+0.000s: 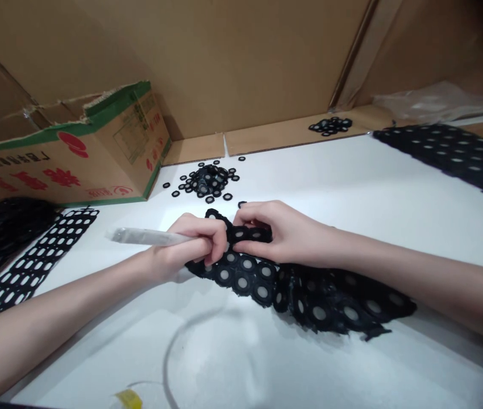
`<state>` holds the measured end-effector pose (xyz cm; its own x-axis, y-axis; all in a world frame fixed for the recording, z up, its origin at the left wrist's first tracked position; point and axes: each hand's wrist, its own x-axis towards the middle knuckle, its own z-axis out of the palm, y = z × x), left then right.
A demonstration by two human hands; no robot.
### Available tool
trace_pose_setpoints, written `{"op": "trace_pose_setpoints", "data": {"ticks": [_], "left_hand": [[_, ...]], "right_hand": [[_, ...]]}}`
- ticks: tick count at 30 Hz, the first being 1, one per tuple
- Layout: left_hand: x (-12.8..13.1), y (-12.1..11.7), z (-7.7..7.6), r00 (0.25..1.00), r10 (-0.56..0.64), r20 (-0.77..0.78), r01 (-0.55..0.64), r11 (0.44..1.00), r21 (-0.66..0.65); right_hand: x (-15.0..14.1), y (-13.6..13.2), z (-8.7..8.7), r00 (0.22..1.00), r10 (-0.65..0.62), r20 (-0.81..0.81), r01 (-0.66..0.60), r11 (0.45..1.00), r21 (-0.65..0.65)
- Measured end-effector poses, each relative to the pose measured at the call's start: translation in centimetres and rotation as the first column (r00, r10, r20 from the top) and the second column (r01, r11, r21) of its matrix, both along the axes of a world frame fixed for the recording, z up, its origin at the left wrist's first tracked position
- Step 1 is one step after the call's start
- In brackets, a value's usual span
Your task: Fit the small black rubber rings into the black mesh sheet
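A black rubber sheet (262, 292) dotted with rows of pale round spots lies across the white table, its far edge bent up. My left hand (194, 241) is closed around a slim whitish pen-like tool (148, 236), whose handle sticks out to the left. The tool's working end is hidden by my fingers, which press on the sheet's left end. With thumb and fingers, my right hand (284, 233) pinches a folded-up strip of the same sheet just beside the left hand. A small black ring (242, 204) shows just beyond my right fingertips.
Beyond my hands lies a pile of small black rings (209, 180), with a smaller ring pile (330, 125) farther back. At left stand a cardboard box (109, 147) and a perforated black sheet (41, 250). Another spotted sheet (450, 153) and clear plastic (441, 102) lie at right.
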<state>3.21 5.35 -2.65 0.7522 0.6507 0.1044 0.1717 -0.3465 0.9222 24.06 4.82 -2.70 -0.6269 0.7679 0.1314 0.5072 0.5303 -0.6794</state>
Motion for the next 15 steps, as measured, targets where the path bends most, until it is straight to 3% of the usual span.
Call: {"op": "trace_pose_setpoints", "data": {"ticks": [10, 15], "left_hand": [[-0.23, -0.65, -0.71, 0.982, 0.118, 0.147, -0.131, 0.988, 0.082], [-0.22, -0.72, -0.58, 0.965, 0.150, 0.218, -0.139, 0.988, -0.063]], "right_hand": [[0.06, -0.26, -0.18, 0.994, -0.096, -0.048, 0.093, 0.994, -0.050], [-0.08, -0.38, -0.24, 0.985, -0.167, -0.052, 0.160, 0.981, -0.112]]}}
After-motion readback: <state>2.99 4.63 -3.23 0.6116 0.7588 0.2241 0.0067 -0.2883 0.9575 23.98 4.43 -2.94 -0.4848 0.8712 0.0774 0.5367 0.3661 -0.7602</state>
